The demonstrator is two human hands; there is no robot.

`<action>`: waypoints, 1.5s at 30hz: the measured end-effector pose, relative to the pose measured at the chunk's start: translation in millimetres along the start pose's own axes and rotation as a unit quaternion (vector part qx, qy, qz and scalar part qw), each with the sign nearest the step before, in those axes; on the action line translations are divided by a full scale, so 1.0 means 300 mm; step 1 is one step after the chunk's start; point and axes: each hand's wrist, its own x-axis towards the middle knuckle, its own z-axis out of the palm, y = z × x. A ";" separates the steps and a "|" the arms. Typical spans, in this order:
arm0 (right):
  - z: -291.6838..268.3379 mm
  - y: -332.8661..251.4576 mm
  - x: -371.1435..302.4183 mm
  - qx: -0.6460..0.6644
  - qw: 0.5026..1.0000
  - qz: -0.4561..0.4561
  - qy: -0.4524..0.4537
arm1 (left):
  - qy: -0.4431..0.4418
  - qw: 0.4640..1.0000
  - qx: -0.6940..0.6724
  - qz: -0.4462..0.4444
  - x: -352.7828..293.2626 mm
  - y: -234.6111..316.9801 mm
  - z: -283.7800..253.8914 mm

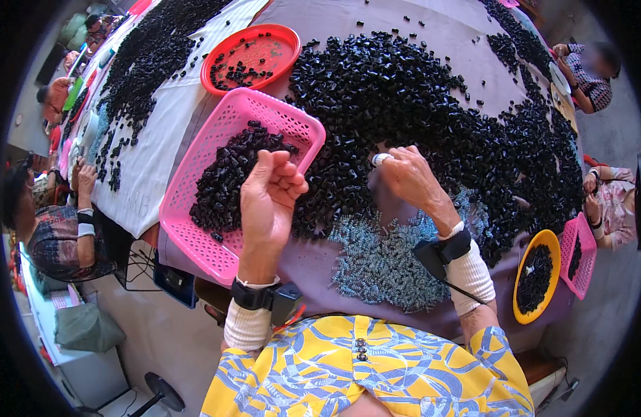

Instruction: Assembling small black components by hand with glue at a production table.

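Note:
Over the right side of a pink perforated basket [240, 104], my left hand [265, 201] has its palm turned up and its fingers curled in toward the thumb. Whatever it may hold does not show. Small black plastic pieces [220, 184] are heaped inside the basket. My right hand [414, 181], with white tape on one finger, is closed above the near edge of a big pile of the same black pieces [376, 90]. Its fingertips are hidden. Just below that hand lies a heap of small silvery-blue metal springs [386, 267].
Behind the basket stands a red round tray [286, 42] with scattered black pieces. A yellow oval tray [525, 316] and another pink basket [579, 267] are at the right edge. Other people sit left and right. More black pieces [147, 62] cover a white cloth [154, 174].

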 end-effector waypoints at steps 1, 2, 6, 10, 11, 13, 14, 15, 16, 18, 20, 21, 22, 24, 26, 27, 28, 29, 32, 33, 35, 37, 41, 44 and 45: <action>0.014 0.002 0.007 -0.012 1.000 0.001 -0.022 | 0.000 1.000 -0.001 0.001 -0.001 -0.011 0.006; 0.020 0.000 0.016 -0.025 0.999 0.002 -0.043 | -0.006 1.000 0.021 -0.015 -0.002 -0.021 0.012; 0.036 -0.022 0.037 -0.050 0.998 -0.003 -0.023 | -0.029 0.997 0.064 -0.039 -0.002 -0.054 0.026; 0.047 0.009 0.032 -0.077 0.997 -0.006 -0.005 | -0.053 0.993 0.092 -0.052 -0.008 -0.070 0.040; 0.038 0.012 0.035 -0.062 0.998 -0.011 0.009 | -0.055 0.991 0.107 -0.059 -0.008 -0.075 0.042; -0.006 0.018 0.027 0.040 0.997 0.056 -0.022 | -0.064 0.990 0.105 -0.065 -0.009 -0.089 0.054; -0.032 0.010 0.026 0.141 0.981 0.123 -0.053 | -0.055 0.988 0.126 -0.069 -0.014 -0.099 0.068; -0.044 0.000 0.020 0.140 0.981 0.121 -0.054 | -0.047 0.985 0.147 -0.073 -0.016 -0.110 0.080; -0.054 -0.012 0.009 0.277 0.948 0.156 -0.019 | -0.061 0.984 0.146 -0.080 -0.009 -0.129 0.074; -0.080 -0.029 -0.007 0.455 0.866 0.206 0.010 | -0.075 0.980 0.167 -0.078 -0.008 -0.170 0.087; -0.103 -0.057 -0.006 0.499 0.843 0.199 0.025 | -0.104 0.972 0.195 -0.083 -0.005 -0.197 0.096; -0.113 -0.068 -0.005 0.543 0.817 0.192 0.043 | -0.103 0.972 0.194 -0.083 -0.004 -0.201 0.101; -0.124 -0.076 -0.005 0.543 0.816 0.192 0.042 | -0.115 0.972 0.187 -0.083 -0.004 -0.202 0.109; -0.141 -0.088 -0.004 0.533 0.826 0.182 0.022 | -0.128 0.973 0.178 -0.078 -0.006 -0.200 0.120; -0.139 -0.094 -0.001 0.504 0.848 0.162 0.029 | -0.138 0.971 0.176 -0.089 0.000 -0.206 0.107; -0.139 -0.097 0.002 0.472 0.869 0.142 0.037 | -0.148 0.969 0.174 -0.099 0.003 -0.208 0.103; -0.145 -0.104 0.006 0.472 0.869 0.141 0.038 | -0.148 0.968 0.174 -0.099 0.002 -0.207 0.104; -0.154 -0.116 0.012 0.418 0.897 0.139 0.034 | -0.145 0.971 0.158 -0.103 -0.001 -0.206 0.102; -0.160 -0.146 0.027 0.398 0.906 0.139 0.036 | -0.148 0.976 0.114 -0.115 0.005 -0.201 0.088; -0.158 -0.150 0.030 0.433 0.890 0.141 0.041 | -0.155 0.977 0.085 -0.122 0.008 -0.200 0.083; -0.158 -0.146 0.029 0.382 0.914 0.129 0.045 | -0.154 0.977 0.086 -0.116 0.006 -0.205 0.084; -0.159 -0.137 0.026 0.328 0.936 0.118 0.050 | -0.154 0.978 0.087 -0.111 0.003 -0.207 0.094; -0.158 -0.125 0.035 0.264 0.959 0.077 0.064 | -0.154 0.974 0.138 -0.087 -0.002 -0.197 0.100; -0.185 -0.114 0.047 0.243 0.964 0.080 0.076 | -0.148 0.975 0.143 -0.086 0.002 -0.189 0.100; -0.195 -0.106 0.043 0.244 0.962 0.094 0.082 | -0.137 0.977 0.135 -0.091 0.002 -0.185 0.101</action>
